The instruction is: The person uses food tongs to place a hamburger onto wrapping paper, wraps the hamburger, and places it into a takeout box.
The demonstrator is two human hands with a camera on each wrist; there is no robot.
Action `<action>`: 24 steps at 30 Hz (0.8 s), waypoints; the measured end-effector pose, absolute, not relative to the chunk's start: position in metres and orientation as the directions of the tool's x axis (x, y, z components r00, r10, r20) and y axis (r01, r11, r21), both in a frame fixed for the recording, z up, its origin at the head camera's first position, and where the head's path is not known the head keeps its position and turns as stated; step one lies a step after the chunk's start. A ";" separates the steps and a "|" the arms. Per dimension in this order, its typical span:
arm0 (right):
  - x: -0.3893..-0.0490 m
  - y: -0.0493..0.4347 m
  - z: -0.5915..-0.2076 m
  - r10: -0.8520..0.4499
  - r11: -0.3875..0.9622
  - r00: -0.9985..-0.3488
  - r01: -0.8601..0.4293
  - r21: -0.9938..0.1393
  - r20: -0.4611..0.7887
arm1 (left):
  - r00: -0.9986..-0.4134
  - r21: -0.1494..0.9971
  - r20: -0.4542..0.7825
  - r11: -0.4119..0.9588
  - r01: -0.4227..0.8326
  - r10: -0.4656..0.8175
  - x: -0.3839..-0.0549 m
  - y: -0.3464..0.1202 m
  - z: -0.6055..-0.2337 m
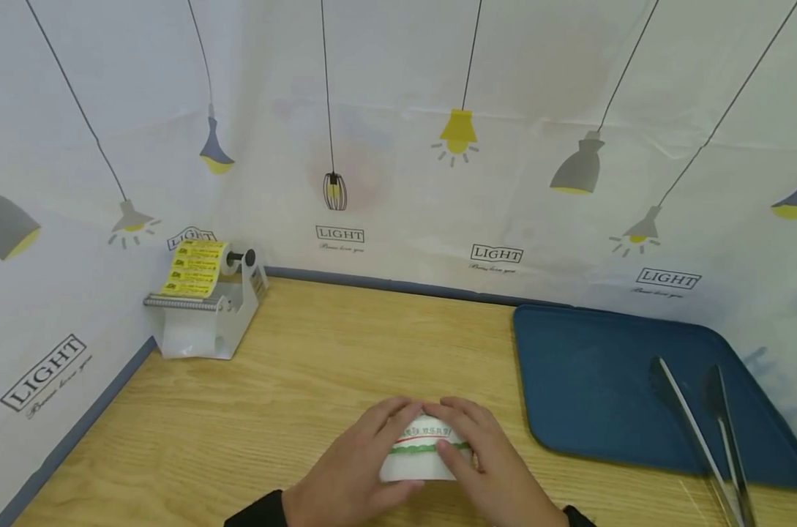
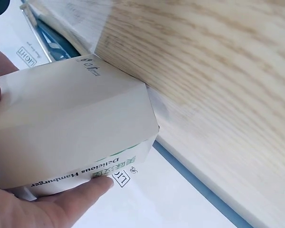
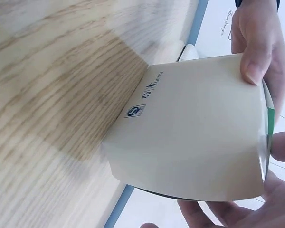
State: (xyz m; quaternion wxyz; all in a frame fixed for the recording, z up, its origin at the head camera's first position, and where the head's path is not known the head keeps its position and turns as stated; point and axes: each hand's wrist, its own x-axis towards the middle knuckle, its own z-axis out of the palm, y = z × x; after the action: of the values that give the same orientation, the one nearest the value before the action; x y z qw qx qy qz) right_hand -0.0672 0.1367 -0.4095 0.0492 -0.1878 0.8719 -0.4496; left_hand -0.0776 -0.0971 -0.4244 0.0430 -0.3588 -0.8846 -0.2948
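Observation:
A small white paper hamburger box [image 1: 419,464] with green and red print stands on the wooden table, between both hands. From the left, my left hand [image 1: 355,468] curves round the box, its thumb along the near side. My right hand [image 1: 487,461] holds the other side, with the thumb on the top. The left wrist view shows "Delicious Hamburger" lettering on the box [image 2: 71,128]. In the right wrist view, the left thumb presses the plain face of the box [image 3: 190,128], and the right fingers lie along its far edge. What is inside is hidden.
At the back left stands a label dispenser [image 1: 243,322] with a roll of yellow labels [image 1: 194,269]. A blue tray [image 1: 582,380] lies on the right, with metal tongs [image 1: 691,424] across it, their handle end over its near edge. Printed sheeting [image 1: 411,183] closes the back and left.

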 end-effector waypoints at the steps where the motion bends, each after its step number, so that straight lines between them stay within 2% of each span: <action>1: -0.067 0.137 -0.410 -0.367 0.526 -0.927 -0.279 -0.803 0.082 | -0.732 0.479 0.299 0.568 0.670 0.612 -0.077 -0.097 -0.425; 6: -0.067 0.137 -0.414 -0.346 0.529 -0.929 -0.306 -0.792 0.128 | -0.690 0.418 0.350 0.553 0.720 0.634 -0.078 -0.098 -0.426; 13: -0.065 0.138 -0.417 -0.378 0.592 -0.901 -0.413 -0.692 0.215 | -0.644 0.388 0.417 0.515 0.764 0.641 -0.082 -0.102 -0.431; 19: -0.063 0.131 -0.414 -0.299 0.587 -0.941 -0.311 -0.748 0.156 | -0.647 0.384 0.435 0.521 0.762 0.625 -0.082 -0.103 -0.433; 24: -0.062 0.118 -0.411 -0.199 0.613 -0.970 -0.235 -0.754 0.140 | -0.599 0.312 0.500 0.515 0.799 0.626 -0.081 -0.099 -0.432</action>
State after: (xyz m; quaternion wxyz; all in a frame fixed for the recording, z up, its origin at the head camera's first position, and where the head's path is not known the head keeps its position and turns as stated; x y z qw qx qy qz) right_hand -0.0622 0.1182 -0.4110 -0.0209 -0.1209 0.8979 -0.4228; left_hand -0.0810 -0.0993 -0.4316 0.1642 -0.4167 -0.8546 -0.2628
